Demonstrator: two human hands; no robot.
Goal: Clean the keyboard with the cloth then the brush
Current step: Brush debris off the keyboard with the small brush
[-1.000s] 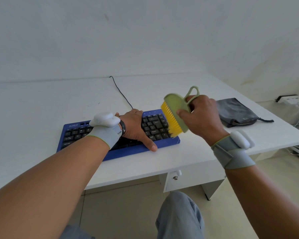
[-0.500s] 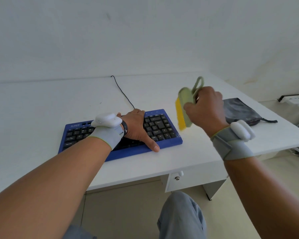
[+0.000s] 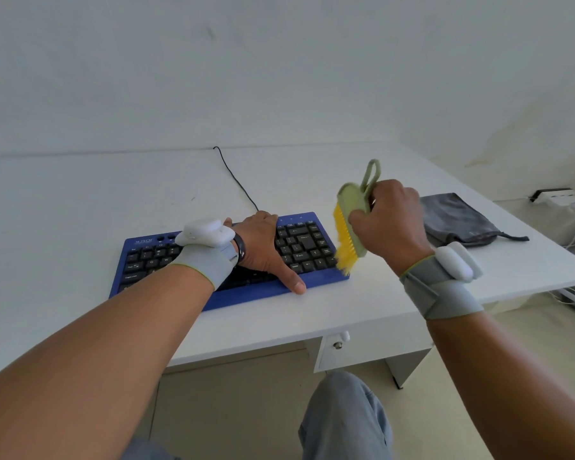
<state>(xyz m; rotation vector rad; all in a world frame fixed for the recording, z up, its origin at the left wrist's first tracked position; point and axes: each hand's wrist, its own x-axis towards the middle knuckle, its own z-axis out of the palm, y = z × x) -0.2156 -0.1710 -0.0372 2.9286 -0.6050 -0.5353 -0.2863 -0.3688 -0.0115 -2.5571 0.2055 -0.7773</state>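
- vs half a sec ago: right hand (image 3: 390,220) dropped w/ the brush (image 3: 352,224), so the yellow bristles (image 3: 344,242) now sit right at the keyboard's right end instead of up in the air. Left hand (image 3: 263,247) hasn't budged.
- Keyboard (image 3: 312,277) (blue frame, black keys) lies on the white counter (image 3: 80,210), slightly angled, front edge not far from the counter's near edge. Its black cable (image 3: 236,180) runs to the back edge by the wall.
- Room: lots of bare counter left of and behind the kb. To the right there's a gap, then the grey cloth (image 3: 458,220) lying flat near the right edge, well apart from the kb.
- Left hand: palm down on the middle keys, fingers pretty much straight, thumb stretched out along the front rim. Pressing, not gripping anything.
- Right hand: fingers curled round the green brush back, loop handle poking up above the knuckles, bristles facing left/down. Tips look to be touching the kb's right front corner, can't tell 100%.
- Brush is just right of the left hand, a block of keys between them.
- Both wrists have grey straps w/ white pods.
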